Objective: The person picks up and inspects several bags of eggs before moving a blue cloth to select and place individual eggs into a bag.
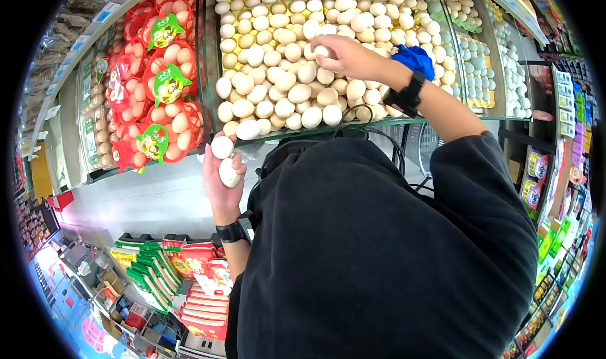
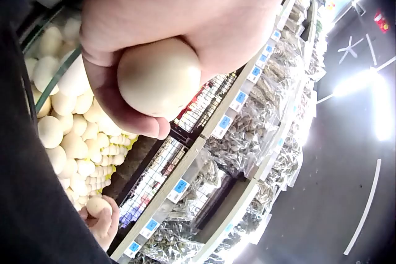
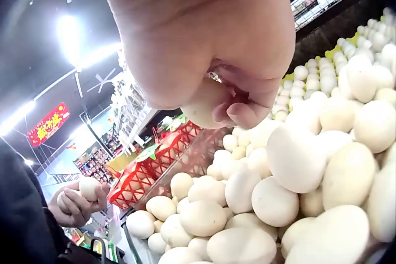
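Note:
Two pale eggs, one upper (image 1: 222,147) and one lower (image 1: 230,173), are held in my left hand (image 1: 215,185), just off the front edge of the egg display. The left wrist view shows curled fingers round an egg (image 2: 159,78). Over the heap of loose eggs (image 1: 300,94), my right hand (image 1: 355,60) grips a single egg (image 1: 322,51) between thumb and fingers. From the right wrist, this egg (image 3: 204,106) is partly covered by the hand. A whiter egg (image 1: 248,130) lies at the heap's front edge, near the left fingertips.
Red net bags of eggs (image 1: 170,81) sit left of a clear divider. A blue crumpled bag (image 1: 413,61) lies on the eggs by my right wrist. Black cables (image 1: 379,135) hang at the display's front. Packaged goods (image 1: 205,296) stand low behind my left arm.

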{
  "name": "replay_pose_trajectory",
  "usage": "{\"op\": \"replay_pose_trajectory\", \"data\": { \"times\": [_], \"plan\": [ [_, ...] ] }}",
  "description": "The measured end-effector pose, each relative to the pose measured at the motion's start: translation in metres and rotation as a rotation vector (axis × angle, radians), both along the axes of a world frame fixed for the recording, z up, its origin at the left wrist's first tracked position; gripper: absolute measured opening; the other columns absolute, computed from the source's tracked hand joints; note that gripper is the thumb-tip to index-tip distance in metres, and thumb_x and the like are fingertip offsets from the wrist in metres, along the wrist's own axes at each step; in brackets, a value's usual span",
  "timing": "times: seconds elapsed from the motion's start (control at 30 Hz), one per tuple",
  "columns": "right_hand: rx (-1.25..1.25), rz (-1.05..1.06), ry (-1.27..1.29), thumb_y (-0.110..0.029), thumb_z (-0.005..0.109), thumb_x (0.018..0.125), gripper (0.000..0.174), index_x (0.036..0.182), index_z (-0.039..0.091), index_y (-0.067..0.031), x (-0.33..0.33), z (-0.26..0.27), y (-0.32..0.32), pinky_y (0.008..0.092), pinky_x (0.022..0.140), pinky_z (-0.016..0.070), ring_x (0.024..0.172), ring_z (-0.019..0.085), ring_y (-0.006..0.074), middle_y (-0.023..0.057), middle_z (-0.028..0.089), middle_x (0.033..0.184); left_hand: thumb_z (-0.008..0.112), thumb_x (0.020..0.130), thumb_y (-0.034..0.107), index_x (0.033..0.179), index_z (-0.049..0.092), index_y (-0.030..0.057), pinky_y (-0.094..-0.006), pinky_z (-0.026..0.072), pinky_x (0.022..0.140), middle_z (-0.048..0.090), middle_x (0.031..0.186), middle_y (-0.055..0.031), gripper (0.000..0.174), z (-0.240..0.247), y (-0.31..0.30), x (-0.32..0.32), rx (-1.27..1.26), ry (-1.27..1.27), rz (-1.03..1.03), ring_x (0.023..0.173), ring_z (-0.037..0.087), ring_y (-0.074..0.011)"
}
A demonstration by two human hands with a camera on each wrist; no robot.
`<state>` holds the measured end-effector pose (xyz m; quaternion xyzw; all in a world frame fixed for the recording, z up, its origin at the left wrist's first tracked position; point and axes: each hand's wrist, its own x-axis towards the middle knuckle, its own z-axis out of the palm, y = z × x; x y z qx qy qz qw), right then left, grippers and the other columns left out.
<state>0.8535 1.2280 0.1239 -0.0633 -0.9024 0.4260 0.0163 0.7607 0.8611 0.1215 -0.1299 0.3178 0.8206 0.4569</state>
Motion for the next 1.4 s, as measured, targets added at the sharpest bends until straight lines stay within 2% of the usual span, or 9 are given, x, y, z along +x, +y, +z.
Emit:
{"op": "replay_pose_trajectory", "data": {
  "times": [0.13,0.33,0.47,0.83,0.9,1.1,1.17,1.23,1.4],
  "plan": [
    [-0.072,-0.029,-0.217,-0.021,0.056,0.093,0.023,0.109,0.056,-0.0039,0.045,0.017,-0.01,0.0368,0.074,0.0495,0.081,0.062,0.0256,0.0136,0.063,0.088,0.037,0.104,0.037,0.131,0.047,0.009,-0.0258,0.0419,0.056,0.059,0.118,-0.0092,0.04,-0.004,0.006,0.002,-0.008,-0.018,-0.007,0.066,0.048,-0.0142],
    [0.013,-0.022,-0.316,-0.034,0.061,0.092,0.035,0.106,0.057,-0.0023,0.097,0.008,-0.037,0.0424,0.075,0.0496,0.085,0.063,0.0371,0.021,0.064,0.09,0.036,0.105,0.036,0.13,0.048,0.008,-0.0267,0.0415,0.055,0.06,0.117,-0.0104,0.039,-0.004,0.025,0.004,0.002,-0.015,-0.057,0.064,0.048,-0.0147],
    [0.104,0.018,-0.364,-0.04,0.06,0.092,0.039,0.106,0.054,-0.0044,0.122,-0.006,-0.045,0.0491,0.072,0.0489,0.082,0.063,0.0416,0.0227,0.064,0.079,0.035,0.105,0.035,0.128,0.048,0.0071,-0.0277,0.0413,0.054,0.061,0.114,-0.0117,0.038,0.0,0.035,0.007,-0.012,0.011,-0.084,0.062,0.049,-0.0152],
    [0.043,-0.111,-0.438,-0.037,0.062,0.09,0.037,0.098,0.056,-0.0015,0.148,0.026,-0.046,0.0482,0.074,0.0495,0.081,0.063,0.0421,0.0239,0.065,0.08,0.036,0.105,0.035,0.128,0.049,0.007,-0.0278,0.0416,0.055,0.06,0.114,-0.0113,0.039,0.007,0.047,0.011,-0.06,0.027,-0.138,0.062,0.049,-0.0148],
    [0.035,-0.137,-0.386,-0.036,0.063,0.09,0.038,0.099,0.058,0.0003,0.161,0.019,-0.046,0.0455,0.068,0.05,0.074,0.064,0.0401,0.0223,0.064,0.076,0.036,0.105,0.035,0.128,0.05,0.0071,-0.028,0.0421,0.054,0.061,0.114,-0.0114,0.039,0.007,0.053,0.013,-0.072,0.031,-0.147,0.061,0.049,-0.015],
    [-0.052,-0.286,-0.381,-0.032,0.066,0.089,0.036,0.103,0.057,-0.0006,0.193,0.01,-0.042,0.0449,0.071,0.0511,0.077,0.066,0.0391,0.0222,0.066,0.078,0.036,0.105,0.034,0.128,0.049,0.0072,-0.0278,0.0424,0.053,0.061,0.113,-0.0124,0.038,0.009,0.085,0.022,-0.083,0.045,-0.235,0.061,0.049,-0.0151],
    [-0.076,-0.305,-0.467,-0.033,0.067,0.088,0.038,0.103,0.057,-0.0001,0.201,0.013,-0.04,0.0467,0.079,0.0497,0.087,0.063,0.0414,0.0232,0.065,0.09,0.037,0.105,0.033,0.128,0.049,0.0075,-0.0277,0.0425,0.052,0.061,0.113,-0.0126,0.037,0.008,0.098,0.025,-0.056,0.014,-0.243,0.062,0.049,-0.0152],
    [0.042,-0.305,-0.281,-0.031,0.067,0.088,0.035,0.103,0.057,-0.0007,0.214,0.006,-0.036,0.0447,0.083,0.0494,0.092,0.061,0.0395,0.0214,0.061,0.097,0.039,0.104,0.033,0.128,0.048,0.0077,-0.0279,0.0424,0.052,0.061,0.112,-0.0129,0.036,0.006,0.111,0.03,-0.032,0.014,-0.28,0.062,0.049,-0.0155],
    [-0.027,-0.329,-0.189,-0.024,0.071,0.085,0.032,0.106,0.06,-0.0025,0.224,0.016,-0.016,0.0407,0.084,0.0482,0.096,0.058,0.036,0.0151,0.055,0.106,0.04,0.103,0.031,0.13,0.047,0.0078,-0.0296,0.0429,0.054,0.06,0.116,-0.014,0.036,0.014,0.143,0.029,-0.044,0.058,-0.359,0.063,0.05,-0.0166]
  ]
}}
